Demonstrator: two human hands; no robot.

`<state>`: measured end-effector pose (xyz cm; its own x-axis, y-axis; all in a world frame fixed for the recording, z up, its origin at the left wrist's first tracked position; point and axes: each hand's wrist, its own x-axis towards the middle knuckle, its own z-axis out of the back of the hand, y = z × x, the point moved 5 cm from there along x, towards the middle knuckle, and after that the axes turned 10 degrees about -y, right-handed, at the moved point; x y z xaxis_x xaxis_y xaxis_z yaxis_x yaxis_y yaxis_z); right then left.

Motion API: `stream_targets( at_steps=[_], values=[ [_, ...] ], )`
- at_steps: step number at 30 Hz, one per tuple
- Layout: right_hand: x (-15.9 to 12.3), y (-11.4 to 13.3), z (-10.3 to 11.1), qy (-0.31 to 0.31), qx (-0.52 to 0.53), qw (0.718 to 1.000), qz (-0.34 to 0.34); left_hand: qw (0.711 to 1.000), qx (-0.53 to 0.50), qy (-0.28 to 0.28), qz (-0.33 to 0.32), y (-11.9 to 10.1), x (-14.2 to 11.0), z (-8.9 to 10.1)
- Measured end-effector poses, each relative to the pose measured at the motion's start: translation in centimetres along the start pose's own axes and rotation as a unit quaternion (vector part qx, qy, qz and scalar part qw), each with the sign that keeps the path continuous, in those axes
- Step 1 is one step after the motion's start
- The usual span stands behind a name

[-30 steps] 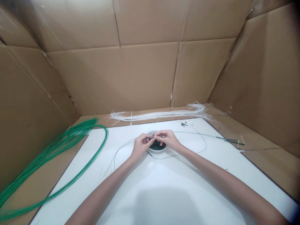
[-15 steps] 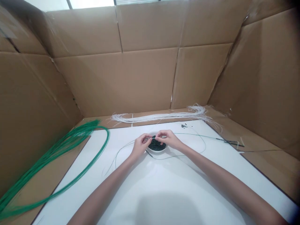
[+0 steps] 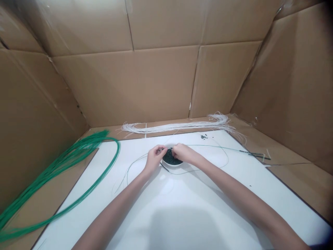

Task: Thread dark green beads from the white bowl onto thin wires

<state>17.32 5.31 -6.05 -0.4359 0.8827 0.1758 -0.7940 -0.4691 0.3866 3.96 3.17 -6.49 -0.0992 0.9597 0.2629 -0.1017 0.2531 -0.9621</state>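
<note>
A small white bowl [image 3: 174,165] of tiny dark green or black beads [image 3: 170,159] stands between my hands. At its left rim, my left hand [image 3: 155,155] is closed in a pinch on a thin string, whose pale end shows between the hands. My right hand [image 3: 183,152] reaches over the right side of the bowl, its fingers curled down to the beads; whatever is in them is hidden. A thin green string [image 3: 182,172] loops around the bowl on the white table. A short row of dark beads [image 3: 164,168] is threaded on it.
A green bundle of strands [image 3: 85,149] lies on the left, a white bundle of strands [image 3: 174,127] along the back. Loose beads [image 3: 204,136] lie behind the bowl. Beaded strands [image 3: 256,155] rest at the right. Cardboard walls [image 3: 125,86] enclose the table [image 3: 135,211].
My right hand has turned from a pinch beside my left fingers down to the beads. My left hand keeps its pinch. The view has tilted slightly downward.
</note>
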Motion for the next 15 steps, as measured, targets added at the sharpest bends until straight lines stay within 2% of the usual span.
stream_targets(
  at_steps=[5,8,10,12,15],
  values=[
    [-0.6,0.3,0.8,-0.006,0.027,0.999,0.02,1.0,-0.02,-0.015,0.019,0.1,0.2,0.1],
    [-1.3,0.2,1.7,-0.042,0.067,0.997,0.026,0.999,-0.026,-0.024,0.025,0.3,0.2,0.1],
    [-1.8,-0.1,2.1,-0.09,0.11,0.99,0.018,0.999,-0.027,-0.028,0.026,0.3,0.1,0.1],
    [-2.2,-0.7,2.1,-0.157,0.22,0.963,-0.012,0.999,-0.028,-0.029,0.024,0.3,-0.1,0.0],
    [-2.6,-1.8,1.4,-0.216,0.377,0.898,-0.063,0.999,-0.027,-0.029,0.018,0.0,-0.5,-0.1]
  ],
)
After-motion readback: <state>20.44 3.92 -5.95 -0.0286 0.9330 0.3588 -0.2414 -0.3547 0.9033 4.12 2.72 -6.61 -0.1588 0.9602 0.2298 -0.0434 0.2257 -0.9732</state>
